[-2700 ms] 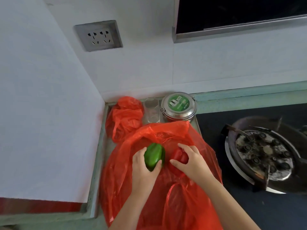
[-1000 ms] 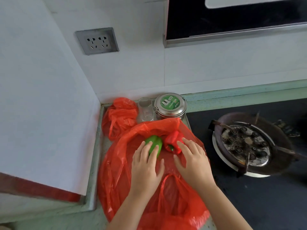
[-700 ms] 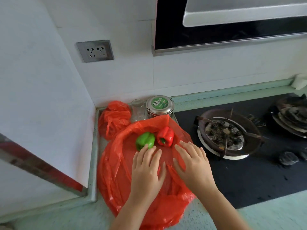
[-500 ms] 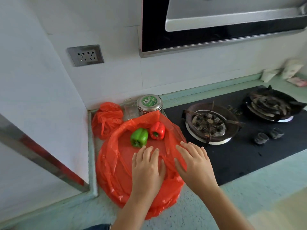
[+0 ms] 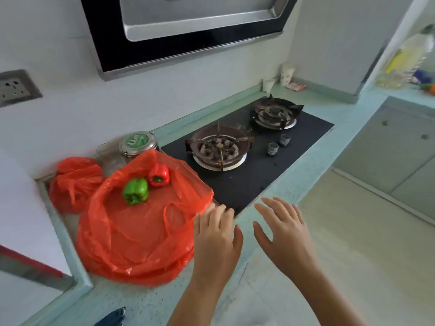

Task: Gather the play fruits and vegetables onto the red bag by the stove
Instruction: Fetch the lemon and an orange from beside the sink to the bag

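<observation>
Red bag (image 5: 141,231) lies spread on the worktop (image 5: 141,302) left of the stove (image 5: 270,165), with the green pepper (image 5: 135,190) and red pepper (image 5: 159,175) side by side on its far part. Half a second ago both hands lay flat on the bag below the peppers. Now the left hand (image 5: 216,238) and right hand (image 5: 284,234) are off it to the right, fingers spread and loose, holding nothing. A second, bunched bag (image 5: 73,182) sits by the wall. The bag's raised fold hides the lower part of the tin (image 5: 137,143). Its green lid label is too blurred to read. The socket (image 5: 14,87) is cut off at the left edge.
</observation>
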